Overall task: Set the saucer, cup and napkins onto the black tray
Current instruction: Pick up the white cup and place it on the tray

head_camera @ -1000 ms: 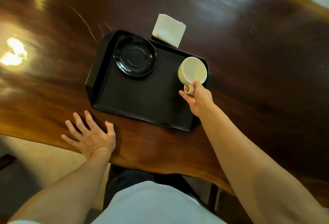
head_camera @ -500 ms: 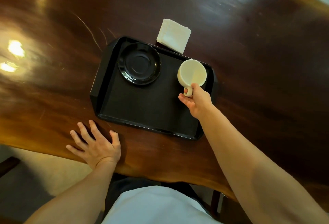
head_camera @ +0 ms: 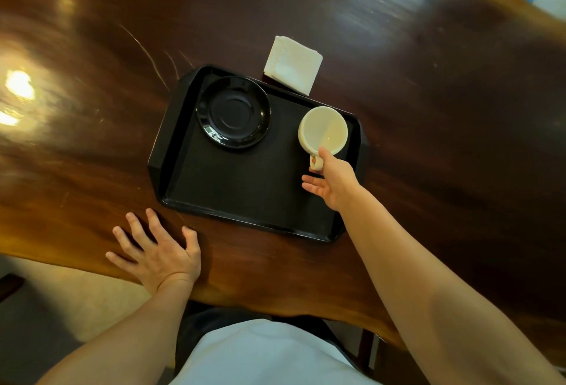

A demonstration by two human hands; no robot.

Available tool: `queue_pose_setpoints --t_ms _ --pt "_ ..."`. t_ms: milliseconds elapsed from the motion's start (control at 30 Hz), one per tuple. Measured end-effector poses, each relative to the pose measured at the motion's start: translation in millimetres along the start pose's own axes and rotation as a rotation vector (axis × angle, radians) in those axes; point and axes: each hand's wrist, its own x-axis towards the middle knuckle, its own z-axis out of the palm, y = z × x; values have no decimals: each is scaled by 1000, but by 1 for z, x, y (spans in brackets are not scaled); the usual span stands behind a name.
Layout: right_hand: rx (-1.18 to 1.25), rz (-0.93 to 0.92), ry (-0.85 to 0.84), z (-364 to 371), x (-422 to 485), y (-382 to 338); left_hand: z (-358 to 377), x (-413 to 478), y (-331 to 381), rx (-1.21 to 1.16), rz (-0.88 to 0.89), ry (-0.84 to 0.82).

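Risk: my right hand (head_camera: 332, 179) catches handle on pull-away, tips cream cup (head_camera: 323, 131) sitting near black tray (head_camera: 245, 188) right rim. Right grip: thumb, forefinger pinch handle, other fingers spread loose. Left hand (head_camera: 159, 250) flat on bench (head_camera: 92, 152), grasping nothing. Black saucer (head_camera: 234, 112) on tray; napkins (head_camera: 293, 64) off it, beside far rim.

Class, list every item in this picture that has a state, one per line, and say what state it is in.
Saucer: empty, flat on the tray.
Cup: empty, at the tray's right end, handle held.
Napkins: stacked on the table behind the tray.
Tray: flat on the table.
Right hand: thumb on the cup handle, fingers spread.
Left hand: open, flat on the table.
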Motion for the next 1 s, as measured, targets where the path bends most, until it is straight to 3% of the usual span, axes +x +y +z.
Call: queue_pose_setpoints --t_ms 333,667,767,867,1000 --pt "-94 28 -116 -23 -8 -1 -2 0 0 4 -3 -11" --pt "-250 51 -123 -23 -5 -9 -3 1 1 1 -2 -12" --pt "-392 14 9 -36 1 -23 -3 1 1 0 -4 -2" --pt "-362 -83 173 -44 10 -47 -2 1 1 7 -8 -5" --pt "-468 -387 325 -23 16 -76 -2 3 1 13 -16 -13"
